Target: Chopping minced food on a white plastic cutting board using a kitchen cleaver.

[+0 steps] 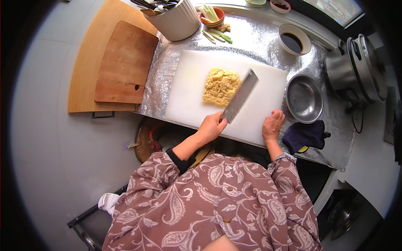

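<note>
My left hand (213,128) grips the handle of a Chinese cleaver (241,97). The blade slants up and to the right, slightly blurred, beside the right edge of a roughly square, flattened mass of pale yellow minced food (220,87); whether blade and mince touch is unclear. Both are over a white plastic cutting board (190,70). My right hand (274,124) rests with curled fingers on the board's right edge near its front corner, holding no tool. A steel bowl (304,98) stands just right of that hand.
Dark cloth (304,135) lies by the right hand. Behind the board are a bowl of dark liquid (292,43), scallion pieces (218,35), ginger (224,28) and a utensil holder (174,22). A steel pot (348,72) stands right; a wooden board (125,66) lies left.
</note>
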A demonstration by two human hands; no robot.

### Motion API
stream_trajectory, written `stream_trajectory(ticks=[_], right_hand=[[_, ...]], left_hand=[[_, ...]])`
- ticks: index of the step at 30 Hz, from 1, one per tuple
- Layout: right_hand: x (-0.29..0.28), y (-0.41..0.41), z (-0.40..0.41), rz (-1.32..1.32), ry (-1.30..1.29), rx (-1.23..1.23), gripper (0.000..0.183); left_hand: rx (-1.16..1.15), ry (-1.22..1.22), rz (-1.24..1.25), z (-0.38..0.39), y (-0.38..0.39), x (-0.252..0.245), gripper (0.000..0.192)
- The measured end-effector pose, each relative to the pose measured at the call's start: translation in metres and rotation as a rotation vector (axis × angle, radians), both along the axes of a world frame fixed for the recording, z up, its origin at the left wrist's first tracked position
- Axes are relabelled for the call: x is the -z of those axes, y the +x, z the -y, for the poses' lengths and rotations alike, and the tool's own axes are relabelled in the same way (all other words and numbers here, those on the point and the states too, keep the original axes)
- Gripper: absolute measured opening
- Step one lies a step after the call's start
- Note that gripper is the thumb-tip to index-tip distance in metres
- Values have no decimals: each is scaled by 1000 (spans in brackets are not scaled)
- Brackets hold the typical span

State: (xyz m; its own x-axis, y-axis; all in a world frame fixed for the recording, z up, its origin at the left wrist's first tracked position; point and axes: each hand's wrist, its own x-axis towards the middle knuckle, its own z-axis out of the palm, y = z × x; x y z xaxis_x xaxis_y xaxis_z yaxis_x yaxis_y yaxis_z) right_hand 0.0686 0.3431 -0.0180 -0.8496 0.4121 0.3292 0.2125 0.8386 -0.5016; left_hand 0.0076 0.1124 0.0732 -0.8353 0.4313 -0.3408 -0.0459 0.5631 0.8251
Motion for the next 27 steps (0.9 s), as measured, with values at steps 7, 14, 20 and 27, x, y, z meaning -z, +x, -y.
stream_trajectory(ticks=[7,14,20,27], right_hand=[[-2,0,1,34,-1,-9,23],[1,-2,0,34,34,-16,24],[-6,-2,1,70,54,-18,25],[-8,-4,3,108,78,-9,24]], left_hand=[[324,-165,92,47,-41,11,19],[428,-291,-150,49,-90,-21,19],[716,-368,-33,98,-103,-40,21],[882,-431,-125,111,-153,-10,19]])
